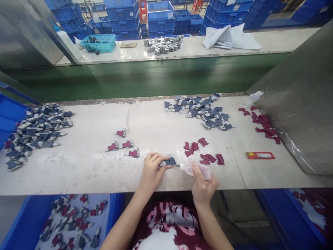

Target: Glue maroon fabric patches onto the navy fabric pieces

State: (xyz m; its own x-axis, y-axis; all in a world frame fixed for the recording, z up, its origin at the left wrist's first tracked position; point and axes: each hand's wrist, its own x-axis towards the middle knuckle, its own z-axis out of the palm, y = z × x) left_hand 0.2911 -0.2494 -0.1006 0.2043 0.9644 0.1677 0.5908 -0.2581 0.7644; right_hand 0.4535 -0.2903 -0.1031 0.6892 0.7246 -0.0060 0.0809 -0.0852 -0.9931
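Note:
My left hand [154, 171] pinches a small dark blue and grey part [170, 161] just above the white table [91, 173]. In my right hand [204, 185] is a translucent squeeze bottle [200, 171], tilted sideways, its thin nozzle pointing left at the part. Whether the tip touches the part is too small to tell. Several loose maroon pieces [191, 148] lie behind the bottle. Left of my left hand are several grey parts with maroon pieces on them [132, 152]. A pile of blue and grey parts [205, 111] sits farther back.
Another pile [36, 128] is at the far left. On the right lie a red packet [260, 155], more maroon pieces [264, 123] and a second bottle [251, 99] beside a metal panel [301, 104]. Blue bins [18, 225] flank me below the table edge. A green strip [156, 78] runs behind.

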